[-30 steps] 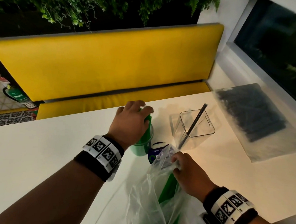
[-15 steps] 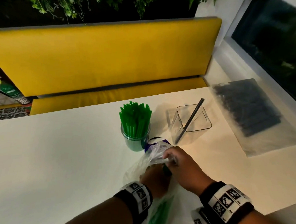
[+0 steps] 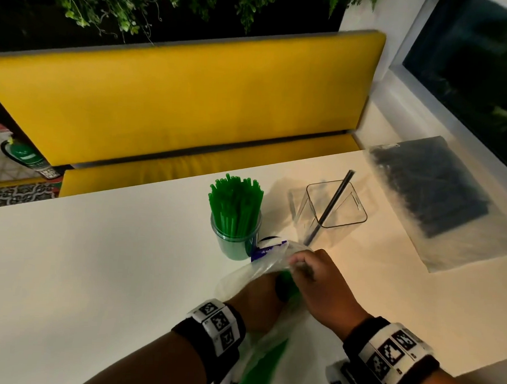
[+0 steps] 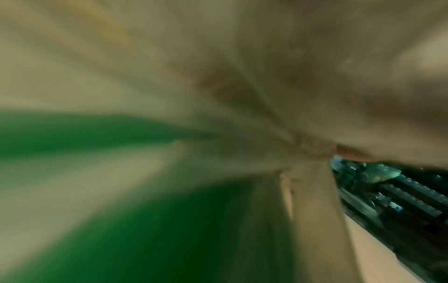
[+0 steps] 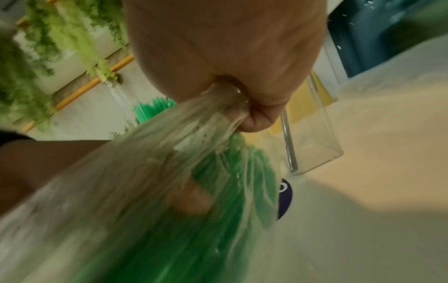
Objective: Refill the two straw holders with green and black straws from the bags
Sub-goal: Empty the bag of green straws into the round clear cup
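Head view: two holders, two bags; right hand [image 3: 326, 286] pinches the green-straw bag [image 3: 260, 268], left hand [image 3: 258, 297] inside, grip unclear.

Bright green straws [image 3: 234, 204] fill a clear round holder [image 3: 234, 243] tinted green at centre frame, beside a clear square holder [image 3: 336, 206] with a single black straw [image 3: 332, 206]. A translucent bag [image 3: 259, 276] at lower centre shows more green through its plastic, with a dark blue and white label [image 3: 268, 245] at its top. At upper right, a frosted bag [image 3: 440, 198] holds black straws. Black wristbands [image 3: 390, 356] carry white panels with black square-code patterns. The table [image 3: 95, 265] is white; the bench [image 3: 192, 100] behind is mustard yellow under green foliage [image 3: 115, 5]
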A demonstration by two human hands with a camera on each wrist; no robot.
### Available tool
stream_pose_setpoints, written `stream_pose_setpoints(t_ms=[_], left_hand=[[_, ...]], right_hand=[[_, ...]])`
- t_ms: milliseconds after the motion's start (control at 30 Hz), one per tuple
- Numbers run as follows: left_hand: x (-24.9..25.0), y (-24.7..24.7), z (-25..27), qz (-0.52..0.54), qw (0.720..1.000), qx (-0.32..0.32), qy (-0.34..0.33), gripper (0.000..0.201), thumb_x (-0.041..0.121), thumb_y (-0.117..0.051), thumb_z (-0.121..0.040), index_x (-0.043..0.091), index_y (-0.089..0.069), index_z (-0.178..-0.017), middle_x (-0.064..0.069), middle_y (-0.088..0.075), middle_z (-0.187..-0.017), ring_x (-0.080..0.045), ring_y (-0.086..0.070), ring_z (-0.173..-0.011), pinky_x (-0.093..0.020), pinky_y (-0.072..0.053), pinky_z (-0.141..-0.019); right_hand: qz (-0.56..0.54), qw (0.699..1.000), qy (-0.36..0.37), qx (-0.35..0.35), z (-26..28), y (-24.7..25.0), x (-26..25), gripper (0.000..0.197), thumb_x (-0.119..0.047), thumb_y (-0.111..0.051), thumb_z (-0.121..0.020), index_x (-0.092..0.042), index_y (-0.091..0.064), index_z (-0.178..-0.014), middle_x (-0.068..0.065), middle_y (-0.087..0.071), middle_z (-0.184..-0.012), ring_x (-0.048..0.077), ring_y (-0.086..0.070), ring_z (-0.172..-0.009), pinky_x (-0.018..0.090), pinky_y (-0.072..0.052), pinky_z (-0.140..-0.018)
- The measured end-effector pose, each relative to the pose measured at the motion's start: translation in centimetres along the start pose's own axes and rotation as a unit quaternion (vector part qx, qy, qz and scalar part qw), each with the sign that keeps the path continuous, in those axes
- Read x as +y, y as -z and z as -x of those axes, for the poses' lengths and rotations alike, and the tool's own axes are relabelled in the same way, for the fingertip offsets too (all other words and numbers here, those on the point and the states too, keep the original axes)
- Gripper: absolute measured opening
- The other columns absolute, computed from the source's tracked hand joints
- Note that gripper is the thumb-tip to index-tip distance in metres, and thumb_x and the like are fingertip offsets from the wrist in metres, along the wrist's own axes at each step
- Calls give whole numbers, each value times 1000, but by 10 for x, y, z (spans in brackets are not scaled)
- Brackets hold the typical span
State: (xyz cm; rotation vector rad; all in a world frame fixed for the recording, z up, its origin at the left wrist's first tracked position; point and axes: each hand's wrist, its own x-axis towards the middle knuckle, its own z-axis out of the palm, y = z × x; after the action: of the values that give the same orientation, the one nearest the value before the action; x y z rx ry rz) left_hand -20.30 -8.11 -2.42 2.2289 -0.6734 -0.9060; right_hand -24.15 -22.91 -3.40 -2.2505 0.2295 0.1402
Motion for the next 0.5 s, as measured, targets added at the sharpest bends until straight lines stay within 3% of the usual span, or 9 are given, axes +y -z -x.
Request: stream_pose_setpoints(t_ms=[67,133,233,300,367,433,500], left_hand=[[2,-1,-8,-80,996,-27,12,30,8,-39,-102,1,-59,-124,-16,-64,-121,-31,-59,-111,-29,-43,-92],[2,1,-9,-135,990,-29,-19,32,8,-35,-103,-3,-59,-122,-21,-63,-122,-35,-58,-112,-35,-43,-93],[-6,-2,-10,-70,996,31,-42,26,20,-37,-104,19,-63,-99,1,-65,-94,-13,-59,-82,-22,-49,-78],[-6,-4,-8,-7,1000,24,-6,29,29,-37,-104,31,-54,-81,13,-55,-77,0,-50,-68,-14,-40,-64],[-3,-2,-4,30,1000,6,6,29,32,-41,-101,28,-55,-76,10,-58,-75,-1,-52,-67,-16,-42,-64],[0,3,2,45,999,3,6,16,28,-51,-94,23,-59,-80,6,-62,-79,-7,-55,-69,-22,-45,-66],[1,9,11,83,997,8,-1,6,24,-59,-88,21,-60,-83,7,-62,-77,-7,-54,-68,-25,-47,-67]], right_hand=[[-23,999,16,-30,-2,-1,-2,11,-28,-66,-88,-35,-63,-97,-9,-57,-99,2,-53,-96,22,-41,-82],[-35,999,14,-33,-4,1,-4,14,-26,-69,-86,-36,-63,-95,-10,-59,-100,2,-54,-98,20,-41,-82],[-38,999,2,-9,-7,3,-2,12,-25,-68,-89,-36,-62,-90,-10,-62,-99,2,-56,-96,16,-41,-77],[-44,999,-2,9,-7,3,1,14,-23,-66,-91,-36,-61,-88,-9,-62,-97,2,-57,-94,15,-41,-76],[-18,999,-6,38,-6,3,5,20,-18,-64,-91,-37,-58,-88,-7,-57,-97,4,-55,-92,17,-40,-76],[18,998,-18,60,-5,4,8,27,-14,-61,-91,-39,-53,-90,-4,-48,-101,6,-52,-89,15,-39,-75],[40,997,-39,52,-2,6,7,30,-11,-60,-89,-39,-47,-91,-2,-39,-105,12,-54,-80,22,-44,-72]])
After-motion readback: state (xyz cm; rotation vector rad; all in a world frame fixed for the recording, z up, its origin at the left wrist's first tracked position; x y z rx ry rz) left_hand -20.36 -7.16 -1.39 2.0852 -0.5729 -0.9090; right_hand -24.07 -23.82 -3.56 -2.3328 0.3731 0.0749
